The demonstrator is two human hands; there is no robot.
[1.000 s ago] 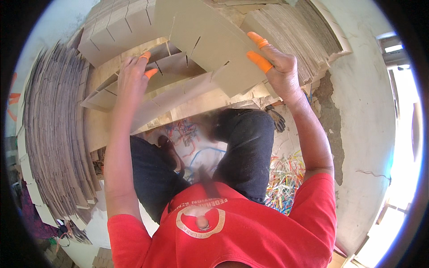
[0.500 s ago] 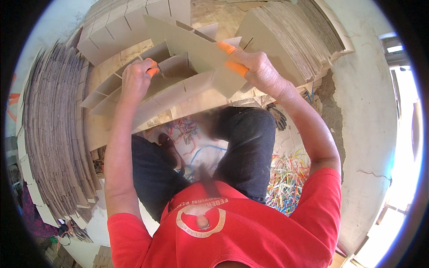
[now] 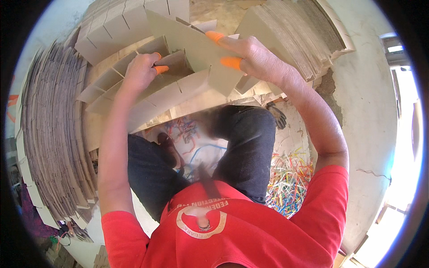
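Note:
A partly interlocked cardboard partition [image 3: 147, 109], made of slotted strips standing on edge, lies on the work board before me. My left hand [image 3: 142, 71], with orange covers on its fingertips, is closed on a short cardboard divider [image 3: 172, 60] inside the partition. A longer, wider cardboard panel [image 3: 192, 47] stands slanted across the partition's right part. My right hand [image 3: 254, 58] pinches this panel near its right end, with orange-covered thumb and finger on its near face. Its other fingers are hidden behind the panel.
Tall stacks of flat cardboard strips stand at the left [image 3: 53, 129], the back left [image 3: 120, 22] and the back right [image 3: 290, 35]. Colourful plastic strapping scraps [image 3: 290, 181] litter the floor beside my leg. A dark glove [image 3: 278, 115] lies past my right knee.
My left hand has shifted slightly right, and its divider sits a little lower. My right hand has moved slightly left and up along the panel.

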